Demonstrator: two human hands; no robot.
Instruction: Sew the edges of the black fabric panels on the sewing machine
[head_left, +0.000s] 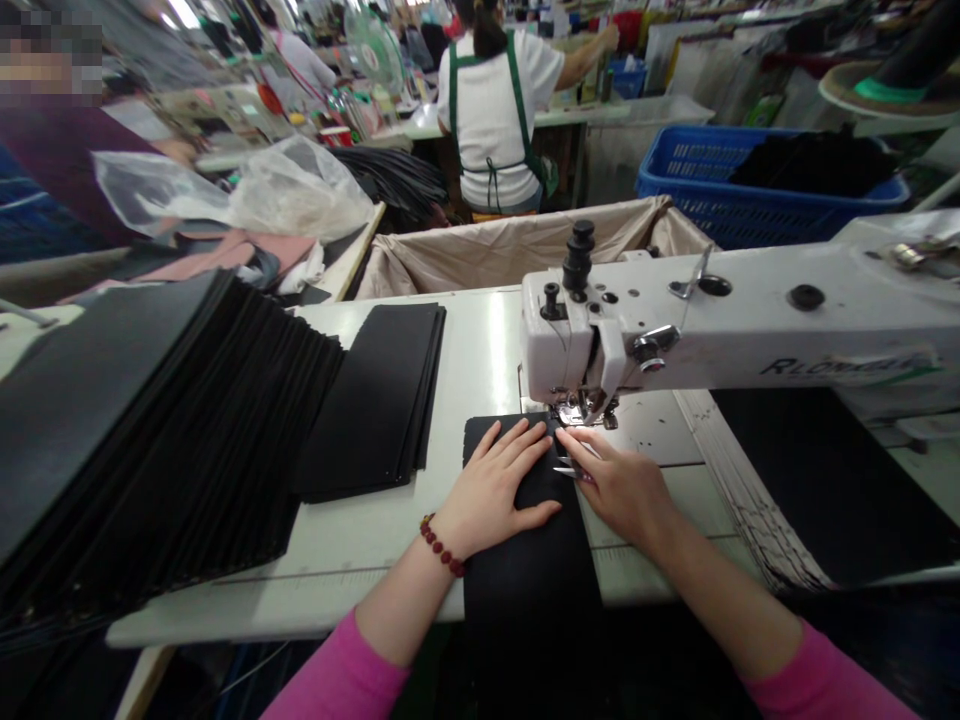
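A black flat panel (525,590) lies on the white sewing table, its far end at the presser foot (581,408) of the sewing machine (712,315) and its near end hanging over the table's front edge. My left hand (499,485) rests flat on the panel with fingers spread. At the panel's right edge, close to the presser foot, my right hand (626,490) is closed around small thread snips (568,470), whose blades point left. The thumb and index finger of that hand also touch the panel edge.
A tall stack of black panels (165,440) stands at the left, with a smaller pile (375,400) beside it. More panels (832,480) are stacked at the right. Behind the table are a cloth-lined bin (465,245), a blue basket (690,180) and a person in an apron (491,120).
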